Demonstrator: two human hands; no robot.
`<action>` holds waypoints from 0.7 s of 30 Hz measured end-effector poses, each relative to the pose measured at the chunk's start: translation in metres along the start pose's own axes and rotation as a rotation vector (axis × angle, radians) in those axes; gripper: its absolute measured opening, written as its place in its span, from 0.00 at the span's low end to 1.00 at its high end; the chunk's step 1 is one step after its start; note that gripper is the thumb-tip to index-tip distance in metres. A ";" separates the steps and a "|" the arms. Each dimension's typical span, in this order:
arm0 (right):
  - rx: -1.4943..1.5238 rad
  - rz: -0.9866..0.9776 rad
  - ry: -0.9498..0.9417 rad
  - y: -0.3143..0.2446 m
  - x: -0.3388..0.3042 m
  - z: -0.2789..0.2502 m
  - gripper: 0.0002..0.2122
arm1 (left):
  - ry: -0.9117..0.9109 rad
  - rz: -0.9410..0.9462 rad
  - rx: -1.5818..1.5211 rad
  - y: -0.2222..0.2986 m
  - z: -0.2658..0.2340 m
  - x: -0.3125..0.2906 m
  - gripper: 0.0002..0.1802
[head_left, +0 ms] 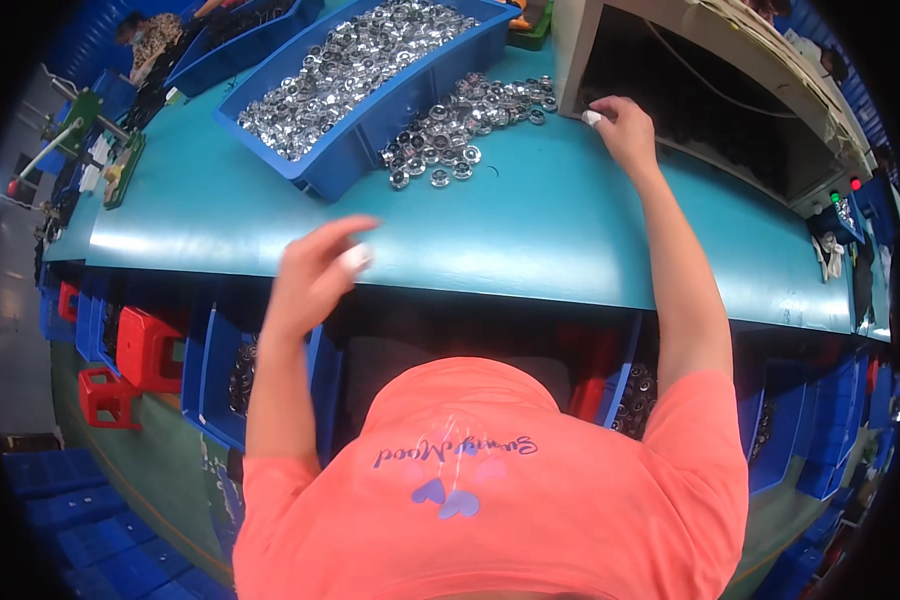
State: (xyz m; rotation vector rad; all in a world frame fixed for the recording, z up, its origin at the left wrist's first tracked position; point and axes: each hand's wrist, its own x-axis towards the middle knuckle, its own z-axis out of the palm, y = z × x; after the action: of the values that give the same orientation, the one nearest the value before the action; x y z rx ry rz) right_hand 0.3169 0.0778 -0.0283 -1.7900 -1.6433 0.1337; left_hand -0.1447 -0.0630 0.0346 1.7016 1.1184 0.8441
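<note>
My left hand [320, 272] hovers over the front edge of the teal tabletop, its fingers stretched forward and apart from the thumb, with nothing seen between them. A white cover wraps its thumb. At the lower left corner of the large beige box [568, 60], my right hand [625, 135] has thumb and forefinger brought together. Its thumb is also covered in white; whatever sits at the fingertips is too small to name. Loose shiny round pieces with dark centres [440, 145] lie in a heap between my hands, beside a blue bin [335, 165] filled with the same pieces.
The teal table [530, 240] spans the width. A green hand-press-like tool [120, 165] stands at its left end. Blue crates [205, 370] holding dark pieces sit below, near red stools [148, 350]. Another person [155, 40] is at the far left. Red and green lights mark the box's right corner.
</note>
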 end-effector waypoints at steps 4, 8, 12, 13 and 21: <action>0.345 -0.168 0.091 -0.091 -0.059 -0.017 0.09 | -0.248 0.074 -0.349 0.004 0.073 0.098 0.22; 0.384 -0.314 0.055 -0.129 -0.081 -0.005 0.10 | -0.346 -0.079 -1.000 0.009 0.121 0.154 0.23; 0.869 -0.065 -0.041 -0.137 -0.066 0.009 0.11 | -0.434 0.053 -1.154 -0.026 0.119 0.178 0.29; 0.847 0.034 -0.052 -0.127 -0.056 0.009 0.12 | -0.445 0.033 -1.182 -0.033 0.116 0.180 0.28; -0.065 -0.162 -0.072 -0.080 -0.027 0.070 0.18 | -0.490 0.043 -1.346 -0.048 0.104 0.175 0.25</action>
State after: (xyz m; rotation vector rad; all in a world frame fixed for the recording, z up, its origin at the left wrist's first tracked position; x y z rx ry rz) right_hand 0.2088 0.0786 -0.0482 -1.7086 -1.8557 0.0724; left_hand -0.0061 0.0759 -0.0367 0.6850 0.0326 0.8210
